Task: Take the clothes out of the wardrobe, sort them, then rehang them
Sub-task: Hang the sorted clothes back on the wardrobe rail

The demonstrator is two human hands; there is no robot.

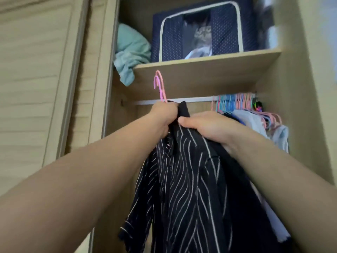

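Head view: left hand [163, 114] clenches pink plastic hanger hooks [160, 86] plus collar of black white-striped shirt [184, 179], raised near silver wardrobe rail [197, 99], likely for hooking. Right hand [206, 126] grips shirt shoulder, steadying it.

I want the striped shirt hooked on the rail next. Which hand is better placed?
Left hand, probably: it grips the pink hangers just below the rail; the right hand holds the striped shirt.
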